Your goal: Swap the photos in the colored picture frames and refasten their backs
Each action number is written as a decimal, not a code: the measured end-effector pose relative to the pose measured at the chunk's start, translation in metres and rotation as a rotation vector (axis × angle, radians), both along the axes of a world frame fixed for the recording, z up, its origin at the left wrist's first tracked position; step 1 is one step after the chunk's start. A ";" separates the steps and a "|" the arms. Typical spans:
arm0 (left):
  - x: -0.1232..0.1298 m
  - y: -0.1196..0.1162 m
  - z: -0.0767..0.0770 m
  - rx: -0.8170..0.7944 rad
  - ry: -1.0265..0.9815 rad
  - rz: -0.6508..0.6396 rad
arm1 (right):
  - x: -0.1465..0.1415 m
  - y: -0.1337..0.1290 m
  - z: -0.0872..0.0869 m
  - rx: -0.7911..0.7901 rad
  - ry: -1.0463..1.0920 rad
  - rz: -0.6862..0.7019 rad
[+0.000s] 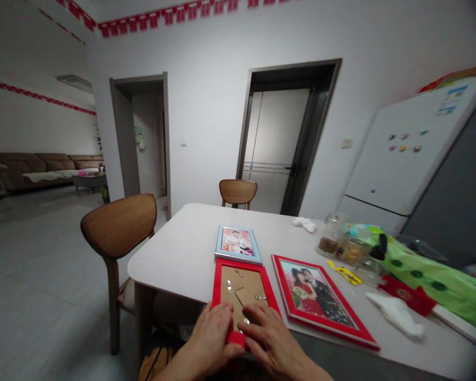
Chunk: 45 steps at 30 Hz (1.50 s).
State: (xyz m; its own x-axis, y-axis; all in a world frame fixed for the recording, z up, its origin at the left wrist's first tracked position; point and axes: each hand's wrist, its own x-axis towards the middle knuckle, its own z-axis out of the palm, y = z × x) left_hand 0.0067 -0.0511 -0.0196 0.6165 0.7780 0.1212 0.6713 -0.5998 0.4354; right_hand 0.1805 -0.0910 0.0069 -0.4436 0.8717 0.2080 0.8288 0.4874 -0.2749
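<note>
A red picture frame (pixel 218 283) lies face down at the near edge of the table, its brown backing board (pixel 232 299) facing up. Small metal clips (pixel 229 286) and a thin stand strip (pixel 239 297) show on the board. My left hand (pixel 214 330) grips the frame's near left corner, thumb along the near rim. With fingers bent over the near right part of the backing, my right hand (pixel 272 336) touches a clip by the near edge and holds the frame there. The fingertips partly cover that clip.
Beyond lies a light-blue framed photo (pixel 238 242); to the right, a larger red framed photo (pixel 321 296). Farther right are glass jars (pixel 329 241), a yellow packet (pixel 348 275), crumpled tissue (pixel 396 315), a red packet (pixel 406 293) and a green bag (pixel 428 270). Wooden chairs (pixel 121 225) flank the table.
</note>
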 end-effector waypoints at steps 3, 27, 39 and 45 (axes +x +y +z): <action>0.000 0.000 0.000 -0.010 -0.004 0.008 | 0.002 -0.002 0.003 -0.002 0.004 0.037; -0.001 -0.004 0.005 -0.015 -0.051 0.005 | -0.027 0.080 -0.018 0.091 -0.094 -0.131; -0.002 -0.005 0.013 -0.087 -0.014 0.028 | -0.003 0.117 -0.015 0.021 0.053 -0.467; 0.000 -0.006 0.013 -0.073 -0.033 0.018 | 0.004 0.139 -0.025 -0.013 0.062 -0.654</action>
